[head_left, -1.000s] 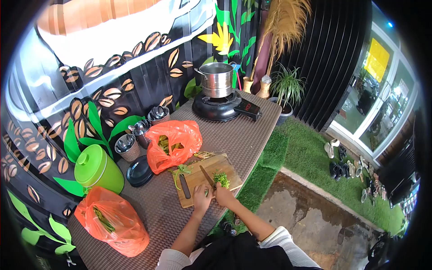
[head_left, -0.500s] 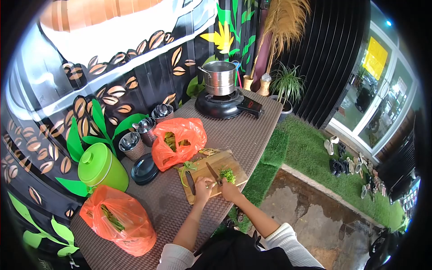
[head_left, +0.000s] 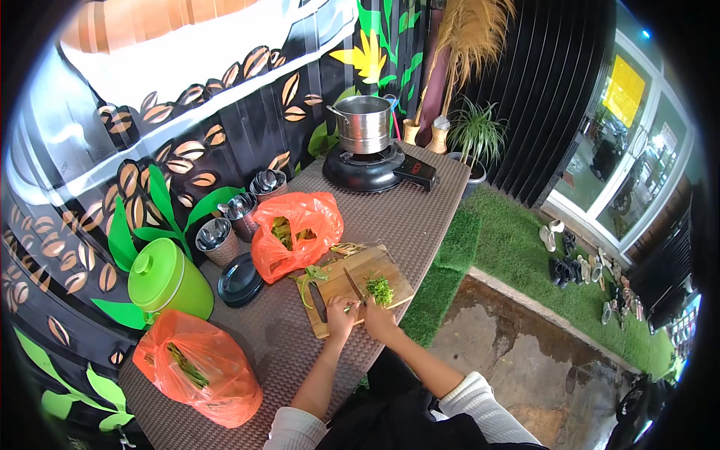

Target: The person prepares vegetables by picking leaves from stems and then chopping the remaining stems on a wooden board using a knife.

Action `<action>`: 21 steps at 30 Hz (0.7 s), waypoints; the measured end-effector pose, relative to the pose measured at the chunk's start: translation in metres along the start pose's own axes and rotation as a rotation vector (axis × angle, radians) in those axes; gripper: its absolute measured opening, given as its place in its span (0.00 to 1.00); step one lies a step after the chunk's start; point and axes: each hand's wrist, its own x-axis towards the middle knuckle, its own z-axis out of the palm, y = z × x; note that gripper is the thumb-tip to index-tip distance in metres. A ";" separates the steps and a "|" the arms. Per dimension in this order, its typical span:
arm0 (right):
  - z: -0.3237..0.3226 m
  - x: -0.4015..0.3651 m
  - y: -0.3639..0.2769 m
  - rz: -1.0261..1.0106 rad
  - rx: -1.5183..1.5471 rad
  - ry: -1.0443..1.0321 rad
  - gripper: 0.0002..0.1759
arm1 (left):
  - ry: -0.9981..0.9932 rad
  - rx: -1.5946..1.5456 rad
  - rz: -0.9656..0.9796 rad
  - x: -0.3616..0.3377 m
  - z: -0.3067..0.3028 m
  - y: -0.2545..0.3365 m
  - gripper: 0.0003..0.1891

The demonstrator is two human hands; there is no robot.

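A wooden cutting board [head_left: 379, 262] lies on the table under both hands. My right hand [head_left: 379, 319] is closed round the handle of a knife [head_left: 352, 283], its blade angled away from me to the left. Close beside it, my left hand [head_left: 342, 318] is closed, fingertips pinching thin green stems near the blade. A small heap of chopped greens [head_left: 380, 290] sits on the board just beyond my right hand. Uncut leafy stems [head_left: 313, 276] lie over the board's left edge, near a dark elongated shape.
Two orange plastic bags of greens, one behind the board [head_left: 315, 225] and one at near left [head_left: 202, 375], stand on the woven-patterned table [head_left: 300, 367]. A green lidded container [head_left: 171, 281], dark plates [head_left: 240, 281] and cutlery cups [head_left: 217, 241] line the wall. A steel pot [head_left: 364, 124] sits on a black stove [head_left: 363, 174].
My hands have shifted slightly on the board, the right one a little lower, with the knife still over the board. The view has moved slightly; the bags and pot stay in place.
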 end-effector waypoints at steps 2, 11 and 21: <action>0.001 -0.004 -0.002 -0.007 -0.047 0.109 0.12 | 0.005 0.031 0.013 0.001 -0.001 0.000 0.05; -0.007 0.011 0.004 0.065 0.129 -0.106 0.18 | 0.011 0.154 0.115 -0.007 -0.006 0.013 0.05; 0.005 0.014 0.002 0.016 0.098 -0.036 0.13 | 0.023 0.132 0.118 -0.007 -0.007 0.010 0.06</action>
